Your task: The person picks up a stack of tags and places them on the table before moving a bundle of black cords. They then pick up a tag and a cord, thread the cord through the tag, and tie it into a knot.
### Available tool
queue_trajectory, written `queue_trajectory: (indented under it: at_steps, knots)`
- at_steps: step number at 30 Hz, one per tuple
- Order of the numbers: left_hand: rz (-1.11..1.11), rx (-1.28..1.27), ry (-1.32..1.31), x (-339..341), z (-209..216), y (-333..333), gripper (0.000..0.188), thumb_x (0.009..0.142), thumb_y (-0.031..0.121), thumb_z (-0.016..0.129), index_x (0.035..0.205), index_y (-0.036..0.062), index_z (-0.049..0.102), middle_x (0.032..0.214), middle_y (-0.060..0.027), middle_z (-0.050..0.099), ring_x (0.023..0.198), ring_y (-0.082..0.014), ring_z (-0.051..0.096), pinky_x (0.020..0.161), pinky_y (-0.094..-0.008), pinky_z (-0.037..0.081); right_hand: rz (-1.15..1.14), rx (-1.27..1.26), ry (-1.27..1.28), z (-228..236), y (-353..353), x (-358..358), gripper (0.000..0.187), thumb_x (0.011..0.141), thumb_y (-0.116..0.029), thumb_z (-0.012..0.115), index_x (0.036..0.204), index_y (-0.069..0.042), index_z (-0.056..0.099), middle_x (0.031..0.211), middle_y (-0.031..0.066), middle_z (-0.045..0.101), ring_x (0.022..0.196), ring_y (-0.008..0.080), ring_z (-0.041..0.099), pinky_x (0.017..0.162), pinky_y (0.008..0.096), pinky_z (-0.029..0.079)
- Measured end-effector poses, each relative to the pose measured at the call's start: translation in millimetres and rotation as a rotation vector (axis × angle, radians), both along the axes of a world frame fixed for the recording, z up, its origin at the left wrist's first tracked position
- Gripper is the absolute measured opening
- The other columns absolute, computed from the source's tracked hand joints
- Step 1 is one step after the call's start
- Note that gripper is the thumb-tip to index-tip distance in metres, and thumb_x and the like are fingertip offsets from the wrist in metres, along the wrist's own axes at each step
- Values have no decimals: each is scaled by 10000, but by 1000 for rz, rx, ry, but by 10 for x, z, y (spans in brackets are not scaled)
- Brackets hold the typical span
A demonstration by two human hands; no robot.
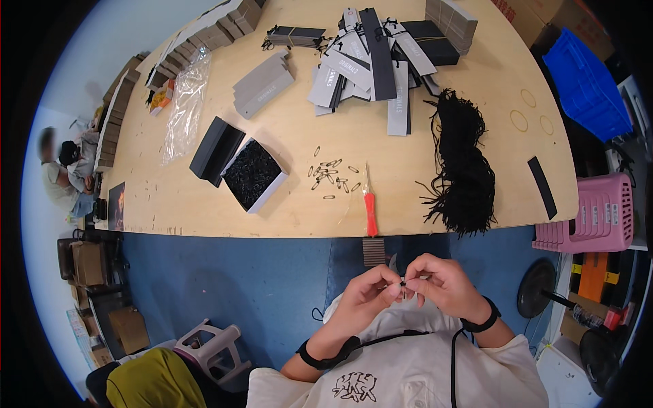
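Note:
My left hand (367, 299) and my right hand (445, 289) meet in front of my chest, below the table's near edge. Both are closed in fingertip pinches around a tiny dark piece (403, 282), mostly covered by the fingers; its kind is unclear. On the table ahead lies a red-handled hook tool (371, 214) with a thin metal shaft. Beside it small dark pin-like loops (330, 173) are scattered. To the right spreads a bundle of black cords (462, 163). An open white box (255, 175) full of small black pieces stands to the left.
Grey and black hang tags (350, 68) are heaped at the far middle of the table (299, 211). A grey folded carton (265, 85), clear plastic bag (185, 109) and black strip (542, 188) also lie there. A pink basket (605, 211) and blue crate (588, 85) stand right.

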State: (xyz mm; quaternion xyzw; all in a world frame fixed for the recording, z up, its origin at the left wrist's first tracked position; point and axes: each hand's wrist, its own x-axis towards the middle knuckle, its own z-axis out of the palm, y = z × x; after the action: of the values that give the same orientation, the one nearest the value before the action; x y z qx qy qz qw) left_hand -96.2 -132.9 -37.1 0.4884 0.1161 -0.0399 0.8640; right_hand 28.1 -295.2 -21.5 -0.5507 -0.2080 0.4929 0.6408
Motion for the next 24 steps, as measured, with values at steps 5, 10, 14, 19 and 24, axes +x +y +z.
queue_trajectory:
  at_steps: [5, 10, 14, 19, 24]
  knots:
    - [144, 24, 94, 34, 48, -163, 85, 999, 117, 556, 975, 37, 543, 874, -19, 576, 781, -82, 545, 652, -230, 445, -73, -125, -191, 36, 62, -65, 44, 963, -24, 548, 967, 19, 541, 841, 50, 596, 738, 93, 610, 574, 231, 515]
    - [254, 57, 128, 38, 51, -238, 86, 1001, 113, 548, 971, 39, 518, 864, -13, 570, 763, -73, 530, 647, -223, 440, -106, -133, -229, 6, 90, -148, 68, 956, -47, 561, 990, 8, 540, 857, 64, 615, 718, 105, 616, 573, 247, 516]
    - [304, 396, 70, 60, 61, -251, 110, 1006, 121, 537, 974, 17, 527, 870, -14, 545, 762, -61, 499, 665, -210, 423, -169, -117, -226, -14, 124, -213, 69, 953, -39, 568, 999, 7, 544, 856, 66, 624, 720, 113, 627, 577, 247, 520]
    - [268, 426, 32, 30, 27, -175, 106, 997, 104, 539, 971, 2, 551, 894, -26, 528, 783, -67, 475, 693, -219, 415, -203, -102, -222, 86, 121, -194, 105, 930, -20, 606, 1024, 7, 567, 891, 75, 646, 752, 114, 647, 591, 244, 531]
    - [136, 485, -41, 33, 41, -100, 94, 992, 101, 543, 970, 11, 556, 899, -21, 509, 796, -85, 477, 691, -242, 412, -141, -71, -269, 69, 56, -97, 138, 916, -19, 631, 1043, 8, 583, 900, 76, 657, 761, 118, 657, 601, 240, 528]
